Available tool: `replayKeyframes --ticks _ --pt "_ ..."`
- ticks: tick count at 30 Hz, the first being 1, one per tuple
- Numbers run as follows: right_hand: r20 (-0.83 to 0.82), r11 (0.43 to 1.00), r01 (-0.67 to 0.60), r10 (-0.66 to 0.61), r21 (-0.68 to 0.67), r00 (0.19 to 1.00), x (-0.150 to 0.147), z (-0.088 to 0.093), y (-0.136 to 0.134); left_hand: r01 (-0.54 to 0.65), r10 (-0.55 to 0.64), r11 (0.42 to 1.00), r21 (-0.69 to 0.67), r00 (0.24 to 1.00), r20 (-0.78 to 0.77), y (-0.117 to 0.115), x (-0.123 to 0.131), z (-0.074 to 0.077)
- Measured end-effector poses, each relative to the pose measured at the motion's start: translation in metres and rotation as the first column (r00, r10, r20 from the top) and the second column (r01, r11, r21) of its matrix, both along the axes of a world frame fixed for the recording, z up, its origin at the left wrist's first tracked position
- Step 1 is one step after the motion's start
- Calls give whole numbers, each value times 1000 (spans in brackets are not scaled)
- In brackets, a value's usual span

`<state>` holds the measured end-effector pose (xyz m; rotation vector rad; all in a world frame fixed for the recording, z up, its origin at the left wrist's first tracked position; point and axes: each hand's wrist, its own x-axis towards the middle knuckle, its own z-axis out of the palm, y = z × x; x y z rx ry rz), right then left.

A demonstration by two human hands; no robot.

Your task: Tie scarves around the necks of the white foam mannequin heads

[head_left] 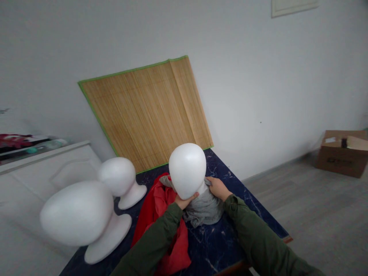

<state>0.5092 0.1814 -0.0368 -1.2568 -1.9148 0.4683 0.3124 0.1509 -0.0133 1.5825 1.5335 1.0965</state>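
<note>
Two things are held over the dark-blue marbled surface (pixel 211 247): the left hand (pixel 184 201) cups a white egg-shaped mannequin head (pixel 188 168), the right hand (pixel 219 188) pinches bunched grey fabric (pixel 203 212) around its neck, where a hard tug might topple it.

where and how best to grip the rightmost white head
I'd probably grip the white head under its chin, from the left: it narrows there, the left hand sits there, and the right hand pinches the grey cloth on the other side.

On the table (pixel 205 245), 2 mannequin heads (pixel 77 214) stand left of a 3rd head (pixel 188 168), mat (pixel 143 111) behind.
</note>
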Motion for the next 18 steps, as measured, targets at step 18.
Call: replayKeyframes --ticks 18 --pt "-76 988 102 -111 -119 991 0 -4 3 -392 509 714 581 860 -45 -73 -97 77"
